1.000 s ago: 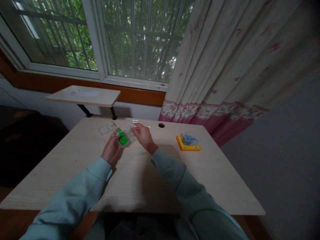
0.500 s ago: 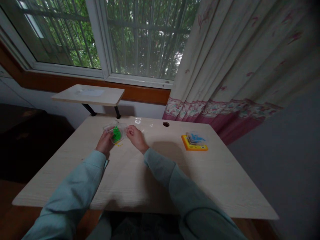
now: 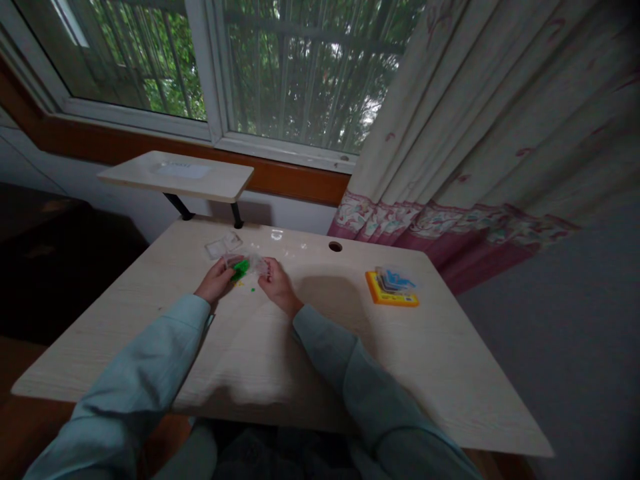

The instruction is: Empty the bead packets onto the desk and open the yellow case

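Observation:
My left hand is closed on the left side of a clear plastic container with small green pieces in it. My right hand grips the clear plastic at the container's right side; whether this is a lid or a second part, I cannot tell. Just below the hands, a few yellow bits and one small green piece lie on the tabletop. Behind my left hand rests a clear, flat plastic case.
On the right of the wooden desk sits a yellow-orange box with a clear case of blue pieces on top. A raised shelf stands at the back left. Near the back edge is a round cable hole.
The container has tilted in my hands and come away from the clear case behind it. A small green piece now lies on the desk. The head view has shifted slightly.

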Action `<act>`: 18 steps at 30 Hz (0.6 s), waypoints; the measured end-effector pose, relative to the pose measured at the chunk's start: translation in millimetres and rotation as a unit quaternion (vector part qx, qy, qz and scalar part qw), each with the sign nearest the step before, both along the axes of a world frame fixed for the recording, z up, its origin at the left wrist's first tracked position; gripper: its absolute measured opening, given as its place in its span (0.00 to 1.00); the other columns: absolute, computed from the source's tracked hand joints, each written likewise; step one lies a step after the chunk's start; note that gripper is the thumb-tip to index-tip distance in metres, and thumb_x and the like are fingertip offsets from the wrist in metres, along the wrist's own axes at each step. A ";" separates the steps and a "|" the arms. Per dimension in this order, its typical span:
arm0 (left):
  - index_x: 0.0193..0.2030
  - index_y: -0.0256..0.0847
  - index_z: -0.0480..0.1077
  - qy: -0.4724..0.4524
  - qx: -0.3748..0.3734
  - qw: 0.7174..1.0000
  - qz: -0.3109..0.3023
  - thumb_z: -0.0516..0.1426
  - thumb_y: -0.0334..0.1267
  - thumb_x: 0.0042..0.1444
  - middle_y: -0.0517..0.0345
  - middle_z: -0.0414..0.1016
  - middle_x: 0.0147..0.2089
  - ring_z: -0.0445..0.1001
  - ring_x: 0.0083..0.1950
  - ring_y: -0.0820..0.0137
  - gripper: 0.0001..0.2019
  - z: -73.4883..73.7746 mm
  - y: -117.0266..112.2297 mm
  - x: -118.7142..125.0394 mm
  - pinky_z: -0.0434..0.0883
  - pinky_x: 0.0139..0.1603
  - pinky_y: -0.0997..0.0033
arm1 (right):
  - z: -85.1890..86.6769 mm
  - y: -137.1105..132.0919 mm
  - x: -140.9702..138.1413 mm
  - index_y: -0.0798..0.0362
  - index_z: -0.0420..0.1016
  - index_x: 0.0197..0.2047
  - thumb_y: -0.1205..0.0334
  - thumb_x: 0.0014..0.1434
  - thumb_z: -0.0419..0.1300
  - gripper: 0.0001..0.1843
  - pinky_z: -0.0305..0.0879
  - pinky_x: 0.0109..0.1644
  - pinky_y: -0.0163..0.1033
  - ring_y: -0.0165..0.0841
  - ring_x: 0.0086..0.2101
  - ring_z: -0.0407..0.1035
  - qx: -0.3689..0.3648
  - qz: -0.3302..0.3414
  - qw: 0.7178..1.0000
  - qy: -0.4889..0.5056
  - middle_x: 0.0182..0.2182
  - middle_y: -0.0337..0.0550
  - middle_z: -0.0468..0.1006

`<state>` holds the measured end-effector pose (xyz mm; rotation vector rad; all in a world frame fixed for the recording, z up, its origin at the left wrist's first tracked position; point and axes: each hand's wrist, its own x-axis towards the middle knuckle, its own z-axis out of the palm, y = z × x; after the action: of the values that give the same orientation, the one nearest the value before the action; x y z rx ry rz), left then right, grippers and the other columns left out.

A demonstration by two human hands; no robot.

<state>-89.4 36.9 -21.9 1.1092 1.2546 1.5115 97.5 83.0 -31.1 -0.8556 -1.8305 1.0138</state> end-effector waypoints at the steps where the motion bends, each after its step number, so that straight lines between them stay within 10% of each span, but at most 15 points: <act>1: 0.49 0.39 0.73 0.015 0.005 1.000 -0.003 0.63 0.39 0.45 0.47 0.76 0.54 0.72 0.57 0.57 0.21 1.0 -0.6 0.7 0.65 0.63 0.52 | 0.2 -1.0 0.9 0.50 0.64 0.53 0.68 0.51 0.54 0.24 0.68 0.38 0.31 0.29 0.36 0.70 0.004 -0.002 1.000 -0.016 0.42 0.40 0.75; 6: 0.49 0.37 0.72 0.129 0.038 0.991 -0.007 0.59 0.38 0.47 0.47 0.75 0.54 0.72 0.57 0.58 0.20 4.7 -2.1 2.8 0.62 0.65 0.51 | 3.0 -5.6 2.6 0.52 0.75 0.46 0.67 0.55 0.54 0.16 0.70 0.40 0.35 0.31 0.31 0.70 0.065 -0.032 0.988 -0.137 0.32 0.39 0.78; 18: 0.50 0.38 0.68 0.299 0.067 0.949 0.070 0.51 0.37 0.48 0.51 0.72 0.52 0.68 0.57 0.60 0.21 -0.6 -1.1 9.0 0.61 0.65 0.55 | 13.0 -12.5 12.3 0.50 0.71 0.58 0.74 0.56 0.50 0.28 0.64 0.61 0.36 0.31 0.53 0.72 0.090 -0.037 0.990 -0.107 0.55 0.39 0.76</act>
<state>-80.5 35.8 -22.5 1.6814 1.6795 1.4255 109.8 70.5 -18.1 -0.9430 -2.0193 0.7205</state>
